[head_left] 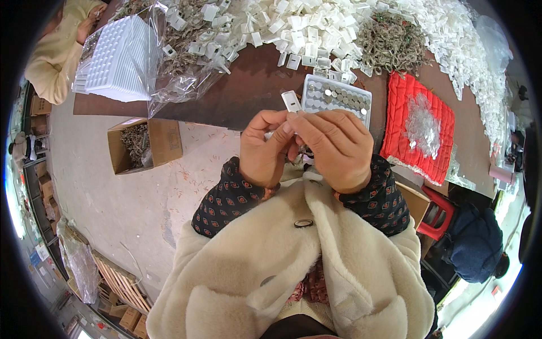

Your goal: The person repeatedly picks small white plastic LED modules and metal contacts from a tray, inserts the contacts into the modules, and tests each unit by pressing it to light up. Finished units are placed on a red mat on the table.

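Observation:
A small white plastic casing (291, 101) with a dark slot stands up from between my fingertips, in front of the table edge. My right hand (339, 148) is closed, thumb and forefinger pinched at its lower end. Pressed close beside it, my left hand (264, 148) is closed too, its fingertips at the same end of the casing. Something pale shows between the left fingers, too covered to name. Just beyond my right hand lies a clear plastic tray (337, 95) with round silvery discs in its cells.
White casings (305, 28) are heaped along the table's far side, beside tangled brown wires (393, 42). At right, a red quilted cloth (395, 121) bears clear plastic pieces (422, 127). White trays (116, 59) are stacked at left, near another person's sleeve (53, 65). A cardboard box (164, 141) stands below.

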`<action>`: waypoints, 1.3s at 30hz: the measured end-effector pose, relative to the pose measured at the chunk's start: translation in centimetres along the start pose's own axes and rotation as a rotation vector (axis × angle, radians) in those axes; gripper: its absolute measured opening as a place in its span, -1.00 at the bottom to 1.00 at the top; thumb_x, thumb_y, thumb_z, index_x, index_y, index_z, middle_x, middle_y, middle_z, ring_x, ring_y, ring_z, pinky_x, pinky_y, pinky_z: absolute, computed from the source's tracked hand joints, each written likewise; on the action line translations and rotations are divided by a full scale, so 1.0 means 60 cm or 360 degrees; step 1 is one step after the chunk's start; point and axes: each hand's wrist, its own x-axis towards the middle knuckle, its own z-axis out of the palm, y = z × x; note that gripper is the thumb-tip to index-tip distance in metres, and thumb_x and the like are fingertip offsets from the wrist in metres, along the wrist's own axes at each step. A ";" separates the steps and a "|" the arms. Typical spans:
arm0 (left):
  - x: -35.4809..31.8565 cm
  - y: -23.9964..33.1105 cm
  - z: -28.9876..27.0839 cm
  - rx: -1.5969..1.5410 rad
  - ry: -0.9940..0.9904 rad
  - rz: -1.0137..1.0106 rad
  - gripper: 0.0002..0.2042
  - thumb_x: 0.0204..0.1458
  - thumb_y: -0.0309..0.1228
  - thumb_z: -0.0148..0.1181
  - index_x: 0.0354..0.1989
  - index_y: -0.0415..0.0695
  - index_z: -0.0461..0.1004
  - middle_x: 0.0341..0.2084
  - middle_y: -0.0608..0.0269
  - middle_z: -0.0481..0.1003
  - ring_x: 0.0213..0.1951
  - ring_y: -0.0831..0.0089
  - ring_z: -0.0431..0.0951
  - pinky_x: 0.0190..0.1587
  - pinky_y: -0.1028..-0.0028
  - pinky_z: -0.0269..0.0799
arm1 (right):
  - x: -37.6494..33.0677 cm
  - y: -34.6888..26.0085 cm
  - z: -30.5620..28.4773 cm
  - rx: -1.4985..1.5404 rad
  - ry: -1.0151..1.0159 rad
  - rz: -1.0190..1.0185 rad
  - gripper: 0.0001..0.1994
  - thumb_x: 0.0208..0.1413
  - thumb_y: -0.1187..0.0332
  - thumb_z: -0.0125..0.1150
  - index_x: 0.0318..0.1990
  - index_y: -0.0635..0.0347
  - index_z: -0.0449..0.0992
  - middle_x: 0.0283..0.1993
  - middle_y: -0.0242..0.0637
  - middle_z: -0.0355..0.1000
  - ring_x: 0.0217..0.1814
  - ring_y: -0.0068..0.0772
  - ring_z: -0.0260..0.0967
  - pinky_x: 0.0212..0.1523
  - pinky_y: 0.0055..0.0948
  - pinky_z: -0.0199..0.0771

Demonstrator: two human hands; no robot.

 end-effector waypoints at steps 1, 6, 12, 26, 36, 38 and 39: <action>0.002 0.000 -0.002 0.0029 -0.0015 0.0014 -0.87 0.20 -0.55 0.16 -0.10 -0.21 0.44 -0.31 0.12 0.55 -0.39 0.44 0.55 -0.51 0.55 0.41 | -0.001 -0.003 0.003 0.0028 -0.0048 0.0039 -0.58 -0.24 0.48 0.22 -0.09 0.27 0.57 -0.13 -0.27 0.54 -0.20 -0.28 0.50 -0.18 -0.33 0.51; 0.007 -0.002 -0.009 0.0011 0.0203 0.0020 -0.87 0.22 -0.52 0.15 -0.10 -0.20 0.42 -0.27 0.05 0.56 -0.39 0.44 0.56 -0.49 0.55 0.43 | -0.003 0.014 0.015 0.0099 -0.0128 0.0545 -0.70 -0.03 0.58 0.26 -0.08 0.23 0.59 -0.24 -0.20 0.54 -0.25 -0.13 0.47 -0.21 -0.33 0.48; 0.008 -0.001 -0.014 0.0055 0.0089 0.0038 -0.86 0.26 -0.50 0.08 -0.05 -0.14 0.44 -0.12 -0.12 0.55 -0.34 0.45 0.54 -0.48 0.59 0.45 | -0.003 0.061 0.050 -0.0205 -0.0125 0.0698 -0.84 -0.05 0.47 0.37 -0.26 0.15 0.61 -0.33 -0.25 0.46 -0.25 -0.10 0.41 -0.23 -0.20 0.41; 0.013 0.003 -0.012 -0.0034 0.0133 -0.0071 -0.86 0.24 -0.51 0.11 -0.06 -0.16 0.39 -0.17 -0.05 0.57 -0.36 0.45 0.56 -0.47 0.57 0.46 | 0.004 0.072 0.031 -0.0372 -0.0344 0.0470 -0.86 -0.08 0.51 0.27 -0.31 0.13 0.55 -0.34 -0.32 0.43 -0.23 -0.19 0.39 -0.21 -0.23 0.37; 0.008 0.005 0.000 -0.0073 0.0010 -0.0065 -0.88 0.23 -0.53 0.12 -0.09 -0.19 0.41 -0.32 0.11 0.54 -0.42 0.45 0.54 -0.55 0.57 0.42 | 0.010 0.013 0.009 0.0364 0.0030 0.0492 -0.82 -0.07 0.60 0.29 -0.27 0.18 0.55 -0.33 -0.29 0.52 -0.30 -0.15 0.44 -0.26 -0.26 0.42; 0.007 0.006 -0.002 -0.0082 -0.0010 -0.0115 -0.89 0.23 -0.52 0.13 -0.11 -0.19 0.42 -0.32 0.13 0.54 -0.43 0.46 0.54 -0.57 0.58 0.41 | 0.010 0.014 0.008 0.0356 0.0001 0.0467 -0.82 -0.08 0.59 0.30 -0.28 0.17 0.54 -0.33 -0.29 0.52 -0.30 -0.16 0.44 -0.26 -0.27 0.40; 0.007 0.007 -0.004 -0.0100 -0.0034 -0.0154 -0.89 0.23 -0.51 0.13 -0.11 -0.19 0.43 -0.32 0.13 0.54 -0.43 0.46 0.54 -0.58 0.60 0.40 | 0.010 0.016 0.006 0.0351 -0.0002 0.0443 -0.83 -0.08 0.59 0.30 -0.29 0.17 0.54 -0.34 -0.30 0.52 -0.30 -0.17 0.44 -0.26 -0.28 0.40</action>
